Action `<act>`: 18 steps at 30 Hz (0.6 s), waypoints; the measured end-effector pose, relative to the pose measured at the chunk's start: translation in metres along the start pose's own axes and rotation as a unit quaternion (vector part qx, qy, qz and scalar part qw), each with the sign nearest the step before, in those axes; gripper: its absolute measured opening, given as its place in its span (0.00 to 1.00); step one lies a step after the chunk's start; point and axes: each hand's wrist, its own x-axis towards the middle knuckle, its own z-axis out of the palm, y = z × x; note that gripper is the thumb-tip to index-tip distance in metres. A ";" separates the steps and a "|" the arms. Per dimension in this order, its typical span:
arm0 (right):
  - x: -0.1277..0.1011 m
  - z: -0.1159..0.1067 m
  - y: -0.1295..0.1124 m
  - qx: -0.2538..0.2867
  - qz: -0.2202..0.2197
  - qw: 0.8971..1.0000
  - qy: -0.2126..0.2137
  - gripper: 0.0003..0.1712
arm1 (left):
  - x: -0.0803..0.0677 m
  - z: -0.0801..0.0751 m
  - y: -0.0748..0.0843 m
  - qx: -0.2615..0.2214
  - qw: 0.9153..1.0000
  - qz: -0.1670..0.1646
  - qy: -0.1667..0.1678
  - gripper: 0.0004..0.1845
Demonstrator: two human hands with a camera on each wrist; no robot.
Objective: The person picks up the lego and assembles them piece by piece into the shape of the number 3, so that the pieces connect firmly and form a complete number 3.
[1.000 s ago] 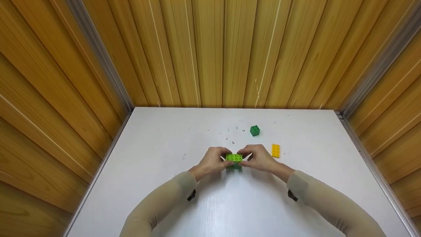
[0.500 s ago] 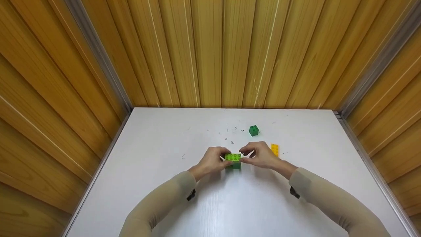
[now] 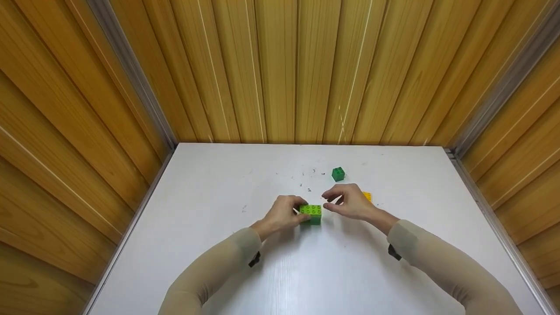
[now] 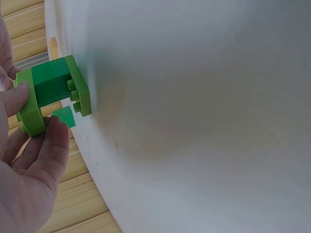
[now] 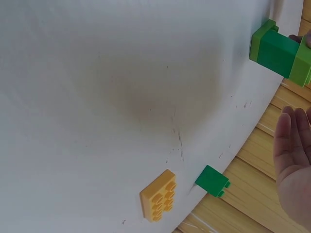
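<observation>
A small stack of toy building bricks stands on the white table: a light green plate at the bottom, a dark green brick over one end of it, and a light green studded plate on top. My left hand grips the top plate at its left end, thumb on the near side and fingers on the far side. Below that end, a gap shows between the two plates in the left wrist view. My right hand is just right of the stack, apart from it, fingers loosely bent with nothing between them.
Behind my right hand lies a yellow plate, partly hidden in the head view. A loose dark green brick sits farther back. Small dark marks dot the white table, and wood-patterned walls enclose it.
My right hand has let go of the stack and drawn away to the right and slightly back, covering part of the yellow plate. My left hand keeps its hold.
</observation>
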 end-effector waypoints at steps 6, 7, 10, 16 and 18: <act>0.002 -0.007 0.003 -0.009 0.016 1.000 0.012 0.16 | 0.000 -0.001 0.001 -0.002 1.000 -0.002 -0.001 0.16; 0.002 -0.008 0.004 -0.010 0.019 1.000 0.015 0.16 | 0.000 -0.001 0.001 -0.003 1.000 -0.003 -0.001 0.17; 0.002 -0.011 0.008 -0.011 0.027 0.999 0.023 0.16 | 0.001 -0.001 0.001 -0.002 1.000 -0.005 -0.002 0.17; 0.002 -0.017 0.013 -0.008 0.045 0.998 0.043 0.15 | 0.000 -0.001 0.001 0.008 1.000 -0.006 -0.008 0.16; 0.002 -0.019 0.015 -0.011 0.048 0.997 0.050 0.15 | 0.000 -0.002 0.002 0.013 1.000 -0.004 -0.007 0.16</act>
